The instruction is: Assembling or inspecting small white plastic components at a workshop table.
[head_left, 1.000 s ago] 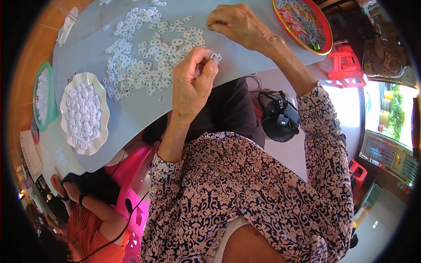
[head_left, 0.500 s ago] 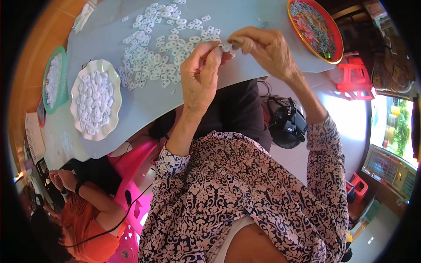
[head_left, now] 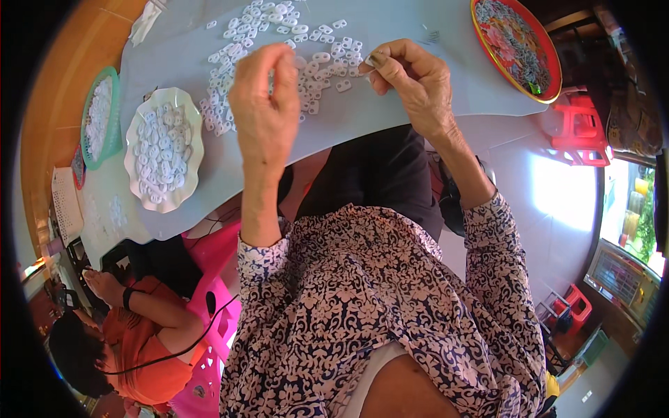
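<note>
- We raise our left hand [head_left: 263, 104] and right hand [head_left: 412, 78] above the bench [head_left: 390, 111], over the white pieces [head_left: 279, 49].
- Both grips look pinched; any piece held is too small to make out.

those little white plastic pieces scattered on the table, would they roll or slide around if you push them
The white pieces look flat with holes, so they would probably slide rather than roll. They seem small and light, likely to scatter easily across the smooth grey table. Heaped in the scalloped white plate they keep their shape, so they are probably stiff, not floppy.

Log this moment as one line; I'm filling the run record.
left hand: raised, pinched | right hand: pinching, contents unclear | white pieces: scattered on table | scalloped dish: filled
</note>
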Demonstrator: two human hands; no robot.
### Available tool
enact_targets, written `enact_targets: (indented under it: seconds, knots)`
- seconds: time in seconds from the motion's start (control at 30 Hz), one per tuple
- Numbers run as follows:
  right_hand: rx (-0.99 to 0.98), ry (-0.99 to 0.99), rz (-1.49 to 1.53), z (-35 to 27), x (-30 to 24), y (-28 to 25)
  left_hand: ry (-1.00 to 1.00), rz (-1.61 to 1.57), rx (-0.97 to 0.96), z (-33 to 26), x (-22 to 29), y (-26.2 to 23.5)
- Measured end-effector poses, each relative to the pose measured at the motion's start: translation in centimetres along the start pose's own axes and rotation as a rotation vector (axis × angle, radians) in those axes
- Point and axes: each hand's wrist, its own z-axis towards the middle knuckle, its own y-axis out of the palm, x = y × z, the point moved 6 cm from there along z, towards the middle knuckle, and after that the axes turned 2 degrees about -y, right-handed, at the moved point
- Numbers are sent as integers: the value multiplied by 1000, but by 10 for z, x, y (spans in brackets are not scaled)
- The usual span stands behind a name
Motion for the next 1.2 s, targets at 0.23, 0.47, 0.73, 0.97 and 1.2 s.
enact_targets:
  seconds: [0.23, 0.47, 0.73, 0.97, 1.2]
  knots:
    - [-5, -135, -93, -7, -1, -5, 141, 525, -103, 6, -16, 3]
    - [-20, -153, -139, -8, -2, -6, 152, 555, -168, 2, -20, 9]
    - [-24, -177, -119, -10, -5, -3, 172, 565, -173, 5, -19, 14]
    - [-44, -196, -135, -8, -6, -1, 165, 512, -167, 8, -19, 17]
    - [-63, -170, -119, -8, -7, -2, 158, 342, -132, 10, -7, 11]
